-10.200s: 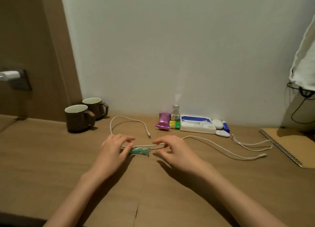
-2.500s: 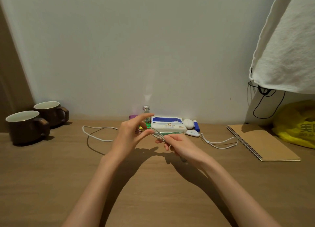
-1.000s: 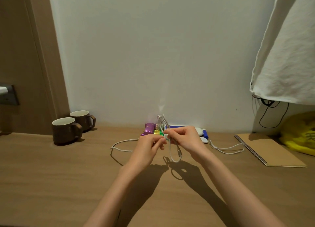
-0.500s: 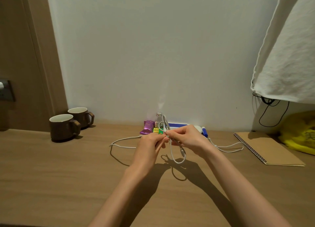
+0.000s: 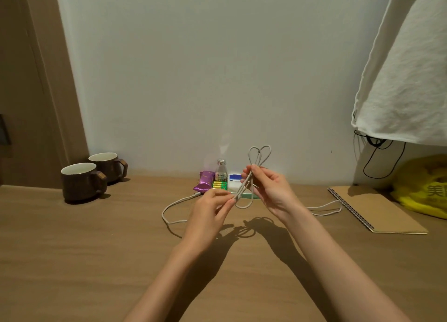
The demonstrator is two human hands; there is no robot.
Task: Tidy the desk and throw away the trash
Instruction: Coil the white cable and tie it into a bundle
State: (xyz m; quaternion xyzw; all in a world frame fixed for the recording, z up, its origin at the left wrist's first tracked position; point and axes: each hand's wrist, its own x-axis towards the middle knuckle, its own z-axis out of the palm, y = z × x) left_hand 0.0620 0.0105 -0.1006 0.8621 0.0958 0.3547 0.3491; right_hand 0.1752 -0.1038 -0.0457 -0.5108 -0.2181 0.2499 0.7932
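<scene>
Since half a second ago the white cable [image 5: 260, 152] has gained a fold. Two loops now stand side by side above the right hand [image 5: 268, 188], where only one small loop showed, and the loop hanging below is shorter. The right hand grasps the gathered strands between fingers and thumb, raised just right of the small bottle [image 5: 220, 169]. The left hand [image 5: 210, 215] pinches the same strands lower down, in front of the bottle. Loose cable trails on the desk [image 5: 96, 249] to the bottle's front left. The coiling looks well along, but the slack is not yet taken in and nothing is put away.

Counted, large to small:
- One desk.
- One white cloth [image 5: 406, 79], hanging above and far right of the bottle.
- One yellow bag [image 5: 425, 188], far right of it.
- One notebook [image 5: 375, 210], well to its right.
- Two brown mugs [image 5: 82, 182], well to its left.
- One cable in hand, plus a white loop [image 5: 325, 206] lying right of the bottle; I cannot tell whether it is the same cable.
- One tissue pack [image 5: 234, 179], just right of the bottle.
- One purple packet [image 5: 205, 182], just left of it.
- One bottle.
- One row of batteries [image 5: 219, 185], just in front of it and too small to count.
</scene>
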